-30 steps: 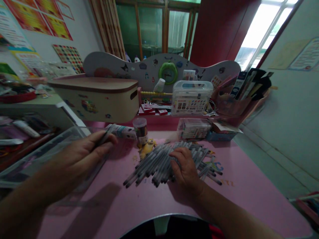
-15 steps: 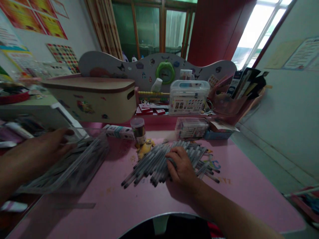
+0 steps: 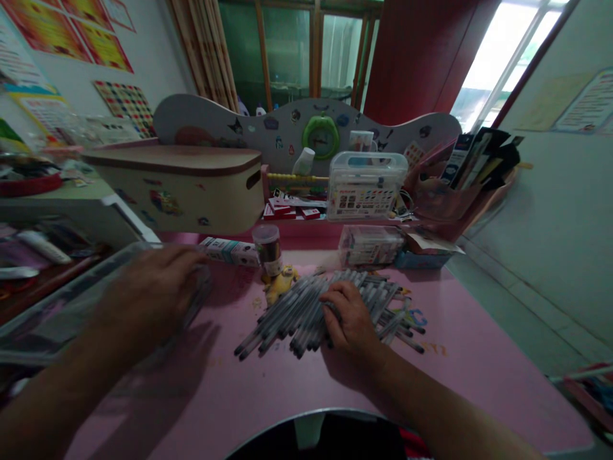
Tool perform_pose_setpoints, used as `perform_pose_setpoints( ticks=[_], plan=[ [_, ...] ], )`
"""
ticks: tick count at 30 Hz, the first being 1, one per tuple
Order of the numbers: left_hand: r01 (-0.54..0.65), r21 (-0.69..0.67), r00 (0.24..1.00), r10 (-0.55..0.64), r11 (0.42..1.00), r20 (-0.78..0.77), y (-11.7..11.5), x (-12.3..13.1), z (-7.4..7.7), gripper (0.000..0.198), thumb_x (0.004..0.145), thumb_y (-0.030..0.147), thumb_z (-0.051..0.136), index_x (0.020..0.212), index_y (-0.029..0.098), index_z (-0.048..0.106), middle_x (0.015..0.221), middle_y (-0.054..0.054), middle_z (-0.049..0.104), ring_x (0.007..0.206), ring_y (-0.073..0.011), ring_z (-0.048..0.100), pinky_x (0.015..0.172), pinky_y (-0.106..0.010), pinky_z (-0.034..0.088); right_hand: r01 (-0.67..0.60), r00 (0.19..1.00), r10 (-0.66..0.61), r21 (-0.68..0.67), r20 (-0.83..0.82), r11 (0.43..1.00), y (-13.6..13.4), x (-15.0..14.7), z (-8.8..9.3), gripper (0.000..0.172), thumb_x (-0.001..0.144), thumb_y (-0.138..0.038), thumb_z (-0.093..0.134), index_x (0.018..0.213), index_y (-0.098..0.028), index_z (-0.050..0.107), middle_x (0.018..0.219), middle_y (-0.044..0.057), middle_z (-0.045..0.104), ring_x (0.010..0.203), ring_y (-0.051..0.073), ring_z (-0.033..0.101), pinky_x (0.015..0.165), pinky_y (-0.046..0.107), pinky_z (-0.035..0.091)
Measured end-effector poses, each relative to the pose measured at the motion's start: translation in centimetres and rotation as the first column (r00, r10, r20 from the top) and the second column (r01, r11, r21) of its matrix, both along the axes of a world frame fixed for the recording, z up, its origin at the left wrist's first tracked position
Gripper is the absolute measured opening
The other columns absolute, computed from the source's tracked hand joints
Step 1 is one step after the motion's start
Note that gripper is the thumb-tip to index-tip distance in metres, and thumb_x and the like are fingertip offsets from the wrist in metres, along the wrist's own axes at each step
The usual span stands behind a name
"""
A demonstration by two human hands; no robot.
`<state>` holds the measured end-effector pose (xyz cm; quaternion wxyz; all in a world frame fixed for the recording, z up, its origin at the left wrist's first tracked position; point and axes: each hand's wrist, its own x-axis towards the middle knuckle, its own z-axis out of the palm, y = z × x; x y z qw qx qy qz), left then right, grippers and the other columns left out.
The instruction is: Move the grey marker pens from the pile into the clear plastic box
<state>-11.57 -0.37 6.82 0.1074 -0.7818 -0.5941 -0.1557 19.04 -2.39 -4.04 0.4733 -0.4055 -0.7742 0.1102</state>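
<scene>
A heap of slim grey pens (image 3: 301, 313) with dark ends lies fanned out on the pink desk (image 3: 268, 390). My right hand (image 3: 349, 313) rests on the heap, its fingers curled around some of the pens. On the left, my left hand (image 3: 153, 294) is smeared by motion above a clear plastic bin (image 3: 62, 326). Its fingers point down near the bin's right side, and whether they hold anything is not clear. Much of the bin is hidden behind that hand and forearm.
Behind the heap are a small yellow figure (image 3: 280, 285), a lidded clear jar (image 3: 267, 249) and a clear box (image 3: 368, 246) of pens. A large cream storage box (image 3: 191, 191) and a handled clear case (image 3: 366, 188) stand farther back. An open drawer (image 3: 52, 281) is at left.
My left hand has moved right across the clear bin, and the bin seems to have shifted left. My right hand stays on the pens.
</scene>
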Motion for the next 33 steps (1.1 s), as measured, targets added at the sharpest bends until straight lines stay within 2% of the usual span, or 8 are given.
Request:
perform_pose_setpoints(
  ticks=[3,6,9,13,18,22,29,33],
  plan=[
    [0.125,-0.315,0.992,-0.113,0.941,0.055,-1.5,3.5,-2.4,0.032,0.094,0.026,0.035,0.098,0.019,0.066,0.107,-0.011,0.066,0.091,-0.0231,0.062,0.085,-0.035,0.047,-0.005,1.000,0.005,-0.007,-0.009,1.000,0.0,0.0,0.0,0.020,0.091,-0.009,0.050,0.105,-0.017,0.062,0.102,0.009,0.055,0.098,0.025,0.053,0.089,0.042,0.046],
    [0.067,-0.529,0.997,-0.073,0.846,0.010,-2.2,5.3,-5.0,0.023,0.089,0.022,0.042,0.097,0.020,0.064,0.101,-0.012,0.068,0.091,-0.0270,0.065,0.077,-0.037,0.044,-0.007,1.000,0.007,0.004,-0.002,1.000,0.0,0.1,0.0,0.021,0.091,-0.010,0.050,0.105,-0.018,0.063,0.101,0.009,0.055,0.097,0.025,0.053,0.088,0.042,0.046],
    [0.009,-0.587,0.998,-0.041,0.810,-0.041,-2.1,5.3,-6.9,0.019,0.089,0.022,0.042,0.093,0.020,0.061,0.097,-0.012,0.071,0.094,-0.0302,0.067,0.076,-0.038,0.042,-0.001,1.000,0.001,0.007,-0.002,1.000,0.1,0.0,0.0,0.022,0.090,-0.009,0.050,0.106,-0.018,0.063,0.102,0.009,0.055,0.098,0.025,0.053,0.089,0.042,0.046],
    [0.002,-0.610,1.000,-0.018,0.792,-0.021,-1.7,4.5,-8.0,0.016,0.090,0.027,0.042,0.089,0.021,0.057,0.094,-0.012,0.072,0.087,-0.0279,0.068,0.072,-0.035,0.040,-0.008,1.000,0.008,0.007,0.007,1.000,0.1,-0.1,0.0,0.020,0.090,-0.009,0.050,0.103,-0.017,0.063,0.100,0.009,0.056,0.096,0.025,0.053,0.087,0.041,0.046],
    [0.047,-0.613,0.998,-0.008,0.789,0.066,-1.5,4.3,-7.7,0.011,0.085,0.026,0.049,0.091,0.021,0.057,0.087,-0.007,0.071,0.084,-0.0248,0.067,0.069,-0.032,0.040,-0.009,1.000,0.009,0.014,0.026,1.000,0.2,-0.1,0.0,0.019,0.091,-0.010,0.049,0.102,-0.015,0.063,0.099,0.010,0.056,0.096,0.025,0.053,0.086,0.042,0.047],
    [0.124,-0.514,0.975,-0.009,0.849,0.220,-1.4,4.3,-6.9,0.023,0.090,0.034,0.045,0.100,0.022,0.061,0.088,-0.006,0.071,0.085,-0.0243,0.067,0.072,-0.032,0.043,0.003,0.999,-0.004,0.032,0.032,0.999,0.2,0.0,0.0,0.021,0.091,-0.011,0.049,0.106,-0.016,0.062,0.101,0.010,0.058,0.097,0.025,0.054,0.088,0.043,0.048],
    [0.315,-0.256,0.856,-0.158,0.914,0.493,-2.3,7.5,-4.3,0.028,0.093,0.033,0.041,0.099,0.022,0.066,0.098,-0.006,0.072,0.091,-0.0223,0.067,0.080,-0.031,0.047,-0.057,0.993,0.053,0.037,0.109,0.998,0.3,-0.1,-0.1,0.063,0.090,-0.018,0.058,0.149,-0.020,0.036,0.142,0.016,0.050,0.133,0.031,0.042,0.111,0.053,0.035],
    [0.411,-0.213,0.750,-0.195,0.887,0.633,-2.7,10.2,-3.1,0.020,0.089,0.030,0.049,0.093,0.022,0.067,0.086,-0.004,0.070,0.080,-0.0207,0.065,0.074,-0.030,0.047,-0.100,0.989,0.098,0.012,0.111,0.995,0.6,0.0,-0.2,0.030,0.097,-0.019,0.050,0.126,-0.019,0.057,0.114,0.013,0.065,0.108,0.027,0.057,0.096,0.046,0.047]
  ],
)
